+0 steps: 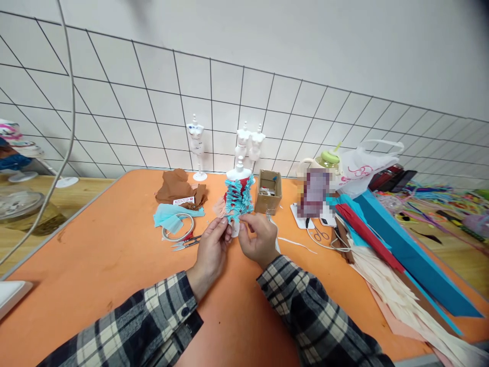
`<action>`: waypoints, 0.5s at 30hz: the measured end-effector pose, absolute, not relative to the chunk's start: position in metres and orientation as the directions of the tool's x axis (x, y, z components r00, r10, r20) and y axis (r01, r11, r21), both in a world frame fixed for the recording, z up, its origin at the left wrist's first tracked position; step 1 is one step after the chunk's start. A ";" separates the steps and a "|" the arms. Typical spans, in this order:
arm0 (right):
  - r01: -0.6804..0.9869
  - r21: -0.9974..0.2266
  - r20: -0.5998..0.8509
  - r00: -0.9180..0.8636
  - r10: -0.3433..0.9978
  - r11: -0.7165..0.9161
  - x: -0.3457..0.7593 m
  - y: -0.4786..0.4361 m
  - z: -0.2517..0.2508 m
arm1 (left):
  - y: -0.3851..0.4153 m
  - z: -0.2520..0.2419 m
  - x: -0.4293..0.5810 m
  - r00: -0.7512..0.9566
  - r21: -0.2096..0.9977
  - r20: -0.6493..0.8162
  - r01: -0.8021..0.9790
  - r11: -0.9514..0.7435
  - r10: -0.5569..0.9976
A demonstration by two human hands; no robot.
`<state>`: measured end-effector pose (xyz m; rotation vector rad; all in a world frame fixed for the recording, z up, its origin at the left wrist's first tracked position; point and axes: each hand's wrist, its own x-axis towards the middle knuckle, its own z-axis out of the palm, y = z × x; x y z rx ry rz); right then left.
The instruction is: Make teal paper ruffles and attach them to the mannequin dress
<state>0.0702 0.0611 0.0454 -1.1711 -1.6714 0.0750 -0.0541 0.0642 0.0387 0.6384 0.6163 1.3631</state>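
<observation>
A small white dress form (240, 175) stands upright before me, wrapped in red cloth with turquoise ruffled fabric (237, 198) over it. At the lower edge of the ruffles, my left hand (214, 243) pinches the turquoise fabric between thumb and fingers. My right hand (260, 239) is closed too, its thumb and forefinger pinched at the same hem from the other side. Small thread snips (186, 244) lie just left of my left hand. A white ribbon (298, 243) trails on the table to the right of my right hand.
Brown cloth (171, 186), pale blue cloth (168, 216) and a ring (164, 232) lie left. A cardboard box (268, 191) stands behind my right hand. Scissors (321, 233), a plastic bag (357, 168) and fabric strips (385, 275) occupy the right. Bare dress forms (196, 145) line the back.
</observation>
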 end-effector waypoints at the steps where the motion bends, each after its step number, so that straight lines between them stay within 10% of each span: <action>1: 0.695 -0.488 0.706 -0.043 0.707 0.529 0.071 0.060 0.044 | 0.064 0.038 -0.054 0.109 0.732 -0.027 -0.675 0.094 0.994; 7: 0.801 -0.350 0.705 -0.116 0.699 0.486 0.071 0.062 0.037 | 0.064 0.038 -0.054 0.100 0.770 0.004 -0.635 0.061 0.995; 15: 0.745 -0.485 0.765 0.108 0.635 0.458 0.082 0.051 0.017 | 0.066 0.025 -0.075 0.007 0.835 0.110 -0.543 -0.089 0.994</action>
